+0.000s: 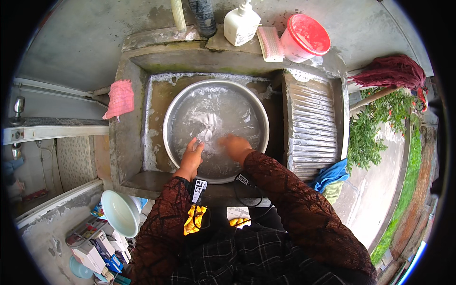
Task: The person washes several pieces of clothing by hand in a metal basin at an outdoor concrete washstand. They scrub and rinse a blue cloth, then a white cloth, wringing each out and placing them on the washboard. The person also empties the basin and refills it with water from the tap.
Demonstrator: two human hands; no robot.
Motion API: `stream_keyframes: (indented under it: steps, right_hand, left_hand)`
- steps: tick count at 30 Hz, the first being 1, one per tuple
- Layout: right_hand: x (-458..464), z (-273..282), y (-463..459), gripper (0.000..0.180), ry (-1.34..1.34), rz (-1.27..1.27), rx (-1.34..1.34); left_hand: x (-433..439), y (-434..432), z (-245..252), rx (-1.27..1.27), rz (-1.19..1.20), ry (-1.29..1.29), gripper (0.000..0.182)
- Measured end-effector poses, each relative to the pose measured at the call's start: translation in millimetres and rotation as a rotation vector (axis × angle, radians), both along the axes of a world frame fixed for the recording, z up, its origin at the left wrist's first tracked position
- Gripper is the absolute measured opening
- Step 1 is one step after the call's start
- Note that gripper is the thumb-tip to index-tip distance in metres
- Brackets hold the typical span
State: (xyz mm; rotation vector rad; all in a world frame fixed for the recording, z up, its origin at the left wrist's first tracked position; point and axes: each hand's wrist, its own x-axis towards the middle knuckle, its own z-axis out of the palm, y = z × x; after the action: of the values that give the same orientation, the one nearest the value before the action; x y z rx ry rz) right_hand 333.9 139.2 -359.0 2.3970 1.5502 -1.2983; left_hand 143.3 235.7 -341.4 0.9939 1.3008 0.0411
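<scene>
A round metal basin (265, 133) of cloudy water stands inside a concrete sink (128, 156). Near the middle of the water floats a crumpled white cloth (206, 123). My left hand (191, 158) is over the basin's near side, fingers apart, with its fingertips just short of the cloth or touching its lower end. To the right, my right hand (237, 146) is low at the water; its fingertips are blurred, so any hold there is hidden.
A ribbed washboard (313, 124) fills the sink's right side. Along the back ledge are a white pump bottle (242, 25), a brush (270, 44) and a red-rimmed bucket (302, 39). A pink cloth (120, 98) and blue cloth (329, 174) drape the sides.
</scene>
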Motion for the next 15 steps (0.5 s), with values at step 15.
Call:
stream_keyframes:
  steps: [15]
  right_hand:
    - [-35,103,-16,0.026,0.689,-0.363,0.773]
  left_hand:
    - [13,13,18,-0.525,0.241,-0.461,0.073]
